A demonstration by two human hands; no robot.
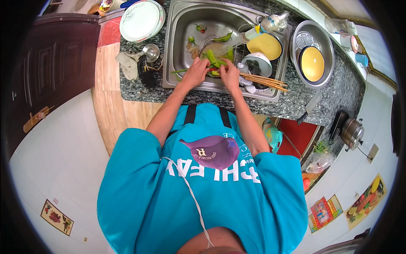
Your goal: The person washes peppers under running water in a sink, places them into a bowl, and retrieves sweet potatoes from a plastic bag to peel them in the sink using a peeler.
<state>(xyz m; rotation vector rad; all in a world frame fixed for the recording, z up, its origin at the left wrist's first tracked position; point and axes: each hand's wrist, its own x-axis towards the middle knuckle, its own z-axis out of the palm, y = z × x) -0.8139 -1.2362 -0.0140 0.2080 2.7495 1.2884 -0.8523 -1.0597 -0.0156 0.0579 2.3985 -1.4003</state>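
Observation:
Over the steel sink (179, 31), my left hand (196, 73) closes its fingers on a green pepper (211, 56). My right hand (229, 75) is closed beside it, its fingers at the same bunch of green peppers with a bit of red showing. Which hand grips which pepper is partly hidden by the fingers. More green peppers (223, 38) and pale brown pieces like ginger (193, 51) lie in the basin. A plastic-wrapped faucet (270, 24) points down toward the peppers, and a blurred stream seems to fall from it.
Right of my hands are a yellow bowl (264, 45), a white bowl (261, 63) and chopsticks (266, 80). Farther right stand a steel basin (298, 40) and a knife (312, 103) near the counter edge. Plates (141, 21) and a metal cup (151, 52) sit at left.

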